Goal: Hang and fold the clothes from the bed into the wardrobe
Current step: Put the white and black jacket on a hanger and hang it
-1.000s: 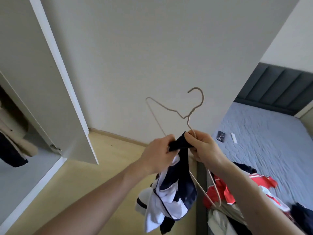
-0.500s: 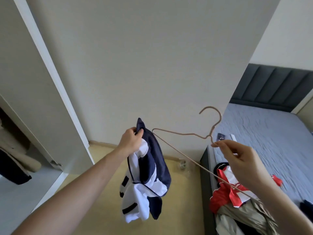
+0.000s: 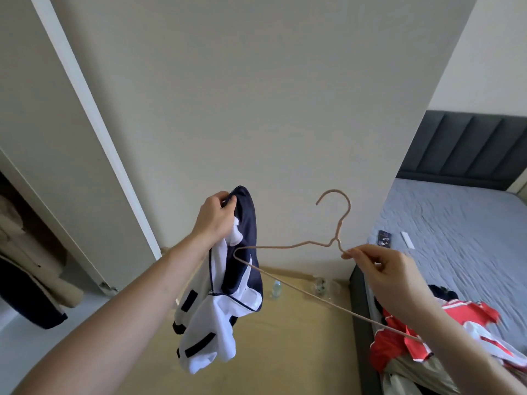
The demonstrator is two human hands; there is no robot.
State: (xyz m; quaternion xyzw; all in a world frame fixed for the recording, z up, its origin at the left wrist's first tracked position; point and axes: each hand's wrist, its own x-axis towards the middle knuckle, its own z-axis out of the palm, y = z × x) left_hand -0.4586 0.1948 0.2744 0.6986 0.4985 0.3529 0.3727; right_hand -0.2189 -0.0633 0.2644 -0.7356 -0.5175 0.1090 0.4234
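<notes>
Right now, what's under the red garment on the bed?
Under the red garment a beige garment shows at the bed's near corner, with dark fabric behind it. Whatever lies deeper in the pile is covered.

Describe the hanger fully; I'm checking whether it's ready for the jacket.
The hanger is thin, pinkish-tan wire with an open hook on top, a twisted neck and sloped shoulders. It is bare and tilted. The right hand pinches its right shoulder; its left tip overlaps the navy-and-white jacket, gripped by the left hand.

One head view looks forward, perhaps slightly down, near the hands [image 3: 216, 215].
</notes>
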